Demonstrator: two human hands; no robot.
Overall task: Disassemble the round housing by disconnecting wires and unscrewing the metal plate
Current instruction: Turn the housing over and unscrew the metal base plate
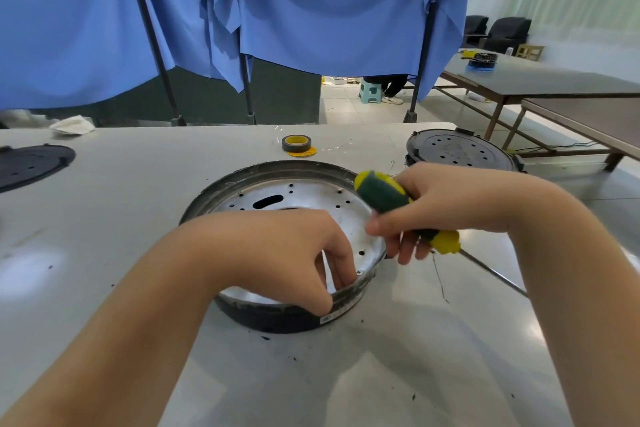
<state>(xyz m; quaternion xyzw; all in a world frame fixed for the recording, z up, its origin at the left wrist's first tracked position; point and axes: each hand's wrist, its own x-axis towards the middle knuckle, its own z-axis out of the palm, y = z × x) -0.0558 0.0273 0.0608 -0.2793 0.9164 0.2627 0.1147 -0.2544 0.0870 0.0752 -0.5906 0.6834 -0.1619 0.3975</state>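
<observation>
Silver metal plate (311,198), round and drilled with small holes and one oblong slot, lies inside the black round housing (277,317) at the middle of the white table (138,218). The left hand (287,253) reaches over the near side of the housing, its fingers curled down onto the plate's near-right edge beside a small screw (359,272); whether the fingertips pinch anything there cannot be told. Just right of the housing rim, the right hand (446,204) is wrapped around a screwdriver (388,198) with a chunky green and yellow handle, whose thin metal shaft slants away toward the near right, off the plate. A roll of black tape (296,143) with a yellow core sits beyond the housing toward the far edge. Another dark perforated round housing (460,151) stands at the far right, and a flat black disc (31,165) lies at the far left. Blue cloth (277,10) hangs on dark poles behind the table.
</observation>
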